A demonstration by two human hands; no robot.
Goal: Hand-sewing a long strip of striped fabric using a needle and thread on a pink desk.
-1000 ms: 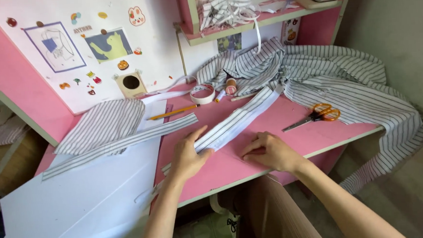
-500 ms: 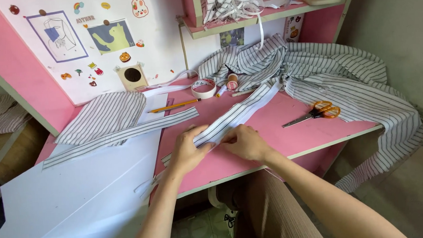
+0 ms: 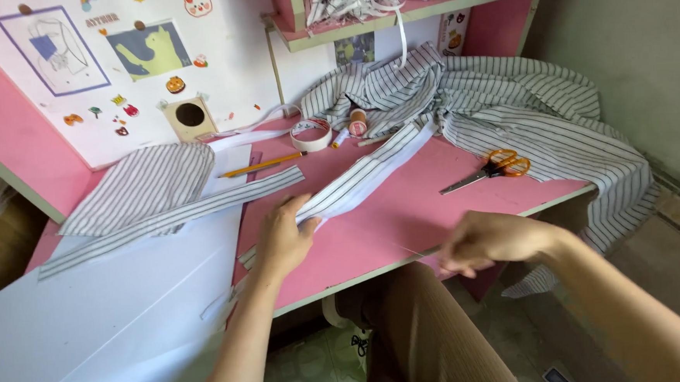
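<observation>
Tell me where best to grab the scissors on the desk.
Probably by the orange loops of the scissors, coming from the right: the loops lie toward the striped cloth, the closed blades point left, and the scissors lie flat on the pink desk.

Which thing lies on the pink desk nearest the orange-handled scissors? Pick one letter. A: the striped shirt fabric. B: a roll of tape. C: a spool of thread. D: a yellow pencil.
A: the orange-handled scissors lie right beside the striped shirt fabric, while the pencil, tape roll and thread spool sit farther left.
</observation>
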